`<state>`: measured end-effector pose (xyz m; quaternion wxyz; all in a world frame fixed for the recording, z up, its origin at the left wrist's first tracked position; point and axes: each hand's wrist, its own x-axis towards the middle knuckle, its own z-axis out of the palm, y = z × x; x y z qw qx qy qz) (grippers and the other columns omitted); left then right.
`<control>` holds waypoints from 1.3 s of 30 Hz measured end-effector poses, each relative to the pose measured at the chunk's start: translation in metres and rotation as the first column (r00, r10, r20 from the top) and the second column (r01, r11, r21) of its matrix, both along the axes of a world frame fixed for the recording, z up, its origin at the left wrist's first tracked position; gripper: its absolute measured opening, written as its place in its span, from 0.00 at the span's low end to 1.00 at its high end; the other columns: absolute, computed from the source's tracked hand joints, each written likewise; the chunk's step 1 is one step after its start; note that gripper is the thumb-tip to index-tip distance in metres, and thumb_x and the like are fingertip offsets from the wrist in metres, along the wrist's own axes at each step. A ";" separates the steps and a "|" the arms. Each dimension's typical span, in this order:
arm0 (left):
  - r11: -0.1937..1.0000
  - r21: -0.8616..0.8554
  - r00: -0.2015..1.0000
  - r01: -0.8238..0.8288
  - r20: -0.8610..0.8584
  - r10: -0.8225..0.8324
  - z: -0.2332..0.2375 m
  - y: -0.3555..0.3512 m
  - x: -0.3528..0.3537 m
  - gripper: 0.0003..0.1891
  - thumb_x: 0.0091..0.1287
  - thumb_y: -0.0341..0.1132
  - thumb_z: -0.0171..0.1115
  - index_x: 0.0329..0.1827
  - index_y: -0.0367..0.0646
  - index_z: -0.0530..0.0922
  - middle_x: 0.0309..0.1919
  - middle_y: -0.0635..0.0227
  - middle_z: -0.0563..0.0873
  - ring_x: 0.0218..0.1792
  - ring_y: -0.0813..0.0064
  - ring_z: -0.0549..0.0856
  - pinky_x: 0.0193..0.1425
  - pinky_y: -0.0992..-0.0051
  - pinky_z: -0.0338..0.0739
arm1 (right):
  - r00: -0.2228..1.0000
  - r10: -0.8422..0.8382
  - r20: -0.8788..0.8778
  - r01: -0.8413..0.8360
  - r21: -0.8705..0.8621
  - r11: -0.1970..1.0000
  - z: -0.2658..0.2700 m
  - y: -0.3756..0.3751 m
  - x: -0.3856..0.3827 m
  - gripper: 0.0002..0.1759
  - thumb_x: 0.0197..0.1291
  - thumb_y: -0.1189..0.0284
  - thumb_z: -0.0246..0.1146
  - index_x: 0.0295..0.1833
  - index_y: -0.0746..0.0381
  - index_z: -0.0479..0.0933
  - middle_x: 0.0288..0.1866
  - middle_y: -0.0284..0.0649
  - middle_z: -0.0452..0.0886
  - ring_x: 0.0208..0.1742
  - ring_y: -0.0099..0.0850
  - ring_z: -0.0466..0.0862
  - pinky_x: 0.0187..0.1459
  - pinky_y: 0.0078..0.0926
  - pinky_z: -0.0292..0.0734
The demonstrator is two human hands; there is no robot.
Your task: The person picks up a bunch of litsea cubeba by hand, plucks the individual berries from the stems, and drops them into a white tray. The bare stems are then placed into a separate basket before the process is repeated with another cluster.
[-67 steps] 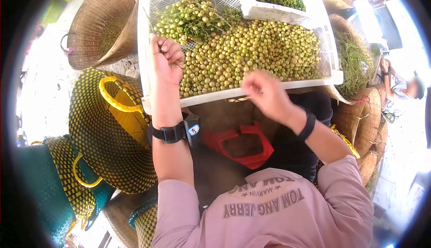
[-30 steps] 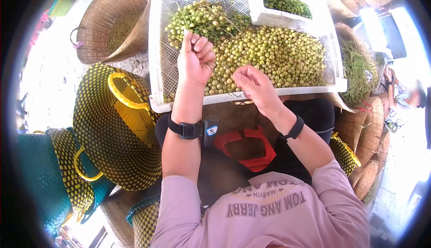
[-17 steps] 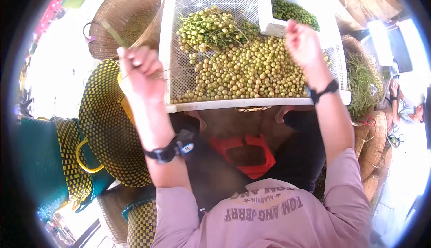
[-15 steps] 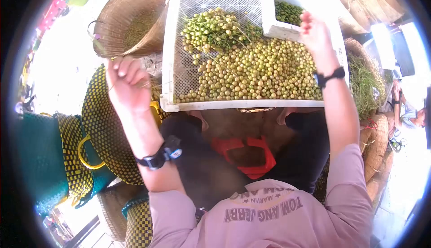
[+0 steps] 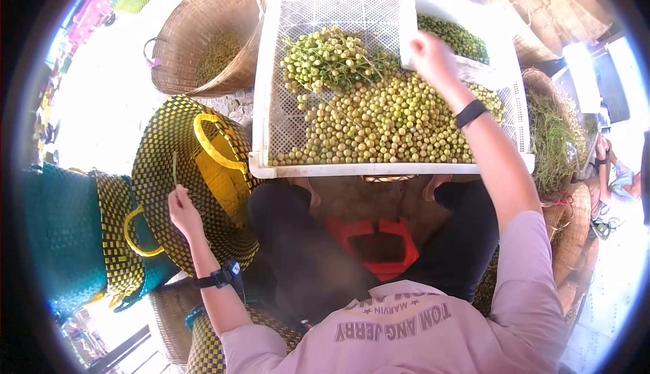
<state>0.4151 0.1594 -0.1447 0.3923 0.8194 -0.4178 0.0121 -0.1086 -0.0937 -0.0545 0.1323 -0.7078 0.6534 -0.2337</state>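
Observation:
Low over the black-and-yellow woven basket (image 5: 152,171) at the left, my left hand (image 5: 184,213) pinches a thin green stem (image 5: 175,167) that points away from me. My right hand (image 5: 433,55) is closed above the front edge of the white box (image 5: 467,70); what its fingers hold, if anything, is blurred and hidden. Small dark green fruits (image 5: 453,36) lie in that box. The white perforated tray (image 5: 365,170) bears a spread of loose round yellow-green fruits (image 5: 386,123) and a heap of fruits on stems (image 5: 332,59) at its back left.
A tall wicker basket (image 5: 176,42) with small fruits inside stands behind the woven one. Green stems (image 5: 552,137) fill a basket to the right. A red plastic stool (image 5: 393,265) is between my legs. Another person (image 5: 619,177) sits at the far right.
My left hand has moved down and nearer to me, from beside the tray to over the woven basket. My right hand has shifted left along the white box and its fingers have closed.

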 end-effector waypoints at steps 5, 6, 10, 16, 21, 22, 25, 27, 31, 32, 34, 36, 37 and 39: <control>0.761 0.638 0.984 -0.118 0.180 0.001 -0.026 0.012 -0.001 0.26 0.68 0.51 0.58 0.63 0.44 0.72 0.56 0.55 0.76 0.55 0.62 0.77 0.57 0.65 0.73 | 0.986 0.167 -0.007 -0.155 0.335 0.929 -0.051 0.014 0.040 0.26 0.68 0.49 0.51 0.33 0.59 0.80 0.24 0.36 0.80 0.26 0.28 0.80 0.33 0.29 0.75; 0.670 0.673 0.914 -0.315 0.406 0.021 -0.034 0.015 -0.008 0.29 0.67 0.51 0.58 0.67 0.46 0.68 0.62 0.55 0.72 0.61 0.60 0.74 0.61 0.63 0.72 | 0.967 0.177 0.184 -0.223 0.271 0.936 -0.069 0.006 0.037 0.24 0.68 0.53 0.51 0.34 0.61 0.80 0.24 0.36 0.80 0.26 0.28 0.79 0.34 0.29 0.74; 0.944 0.328 0.887 -0.047 0.448 -0.111 0.042 -0.018 -0.050 0.27 0.67 0.48 0.59 0.65 0.46 0.68 0.62 0.59 0.71 0.63 0.56 0.73 0.60 0.58 0.73 | 0.812 -0.007 0.583 -0.158 0.232 0.960 -0.031 0.015 0.048 0.19 0.68 0.60 0.53 0.33 0.63 0.80 0.23 0.33 0.79 0.25 0.24 0.76 0.33 0.25 0.71; 0.809 -0.160 0.783 0.566 0.411 -0.467 0.150 -0.104 -0.186 0.19 0.58 0.27 0.67 0.54 0.42 0.78 0.55 0.58 0.79 0.58 0.59 0.76 0.65 0.63 0.69 | 0.758 0.137 0.638 -0.078 -0.120 0.990 0.040 0.050 0.047 0.18 0.68 0.63 0.54 0.31 0.64 0.78 0.20 0.31 0.74 0.23 0.18 0.72 0.28 0.19 0.65; 0.576 -0.190 0.582 0.795 0.507 -0.635 0.177 -0.161 -0.282 0.18 0.57 0.38 0.69 0.52 0.50 0.81 0.48 0.67 0.78 0.48 0.64 0.78 0.53 0.66 0.75 | 0.832 0.202 0.516 -0.104 -0.212 0.972 0.079 0.083 0.042 0.16 0.68 0.66 0.55 0.31 0.65 0.77 0.15 0.32 0.72 0.17 0.19 0.69 0.22 0.21 0.62; 0.574 -0.109 0.544 0.811 0.499 -0.674 0.175 -0.166 -0.293 0.16 0.58 0.39 0.68 0.50 0.51 0.82 0.45 0.67 0.79 0.47 0.65 0.79 0.50 0.67 0.76 | 0.834 0.198 0.515 -0.095 -0.219 0.971 0.082 0.086 0.041 0.16 0.68 0.66 0.55 0.31 0.65 0.77 0.15 0.32 0.72 0.17 0.19 0.69 0.22 0.21 0.62; 0.541 -0.131 0.536 0.831 0.448 -0.715 0.159 -0.182 -0.308 0.09 0.63 0.40 0.64 0.44 0.51 0.84 0.38 0.69 0.82 0.39 0.69 0.81 0.43 0.68 0.78 | 0.819 0.263 0.511 -0.138 -0.270 0.953 0.088 0.097 0.036 0.18 0.69 0.61 0.54 0.34 0.65 0.78 0.20 0.33 0.77 0.20 0.18 0.69 0.24 0.21 0.63; 0.579 -0.207 0.615 0.789 0.263 -0.744 0.154 -0.183 -0.310 0.07 0.64 0.39 0.63 0.41 0.50 0.84 0.35 0.69 0.82 0.36 0.72 0.82 0.40 0.69 0.78 | 0.790 0.242 0.564 -0.143 -0.214 0.966 0.085 0.103 0.029 0.19 0.69 0.59 0.54 0.37 0.65 0.77 0.22 0.33 0.78 0.22 0.18 0.71 0.26 0.21 0.64; 0.543 -0.526 0.599 0.655 -0.076 -0.797 0.151 -0.188 -0.298 0.09 0.71 0.38 0.57 0.41 0.46 0.83 0.28 0.76 0.81 0.28 0.86 0.76 0.32 0.82 0.72 | 0.716 0.155 0.680 -0.158 -0.057 0.986 0.055 0.108 0.022 0.22 0.69 0.53 0.53 0.45 0.63 0.77 0.31 0.34 0.80 0.31 0.19 0.74 0.33 0.20 0.67; 0.547 -0.623 0.437 0.559 -0.339 -0.833 0.151 -0.185 -0.296 0.10 0.73 0.38 0.55 0.42 0.43 0.83 0.30 0.78 0.81 0.26 0.89 0.73 0.30 0.85 0.68 | 0.679 0.117 0.725 -0.126 -0.042 0.991 0.045 0.109 0.024 0.22 0.69 0.53 0.53 0.45 0.63 0.78 0.31 0.33 0.80 0.31 0.20 0.74 0.33 0.20 0.67; 0.614 -0.608 0.389 0.503 -0.475 -0.789 0.151 -0.176 -0.302 0.10 0.73 0.39 0.55 0.42 0.45 0.83 0.28 0.80 0.78 0.25 0.90 0.70 0.28 0.87 0.67 | 0.664 0.124 0.737 -0.126 -0.053 0.991 0.033 0.108 0.030 0.20 0.69 0.55 0.55 0.45 0.62 0.78 0.33 0.32 0.79 0.34 0.20 0.74 0.35 0.19 0.68; 0.745 -0.539 0.243 0.392 -0.721 -0.649 0.147 -0.169 -0.313 0.11 0.73 0.41 0.55 0.40 0.47 0.83 0.23 0.84 0.72 0.22 0.93 0.64 0.25 0.89 0.64 | 0.639 0.203 0.742 -0.091 -0.190 0.978 0.025 0.108 0.042 0.17 0.68 0.58 0.57 0.45 0.63 0.77 0.35 0.32 0.79 0.34 0.20 0.75 0.36 0.21 0.70; 0.728 -0.566 0.201 0.388 -0.719 -0.666 0.136 -0.169 -0.314 0.10 0.72 0.40 0.56 0.41 0.48 0.84 0.23 0.86 0.71 0.21 0.94 0.65 0.22 0.90 0.62 | 0.657 0.186 0.730 -0.085 -0.174 0.981 0.025 0.109 0.045 0.15 0.66 0.62 0.61 0.44 0.64 0.77 0.37 0.34 0.80 0.34 0.22 0.75 0.37 0.22 0.71; 0.721 -0.556 0.194 0.415 -0.720 -0.667 0.121 -0.165 -0.321 0.10 0.72 0.40 0.56 0.41 0.48 0.84 0.22 0.86 0.71 0.20 0.94 0.65 0.22 0.90 0.61 | 0.694 0.202 0.691 -0.096 -0.189 0.977 0.026 0.109 0.052 0.14 0.65 0.62 0.62 0.43 0.64 0.77 0.37 0.35 0.80 0.34 0.23 0.76 0.36 0.22 0.71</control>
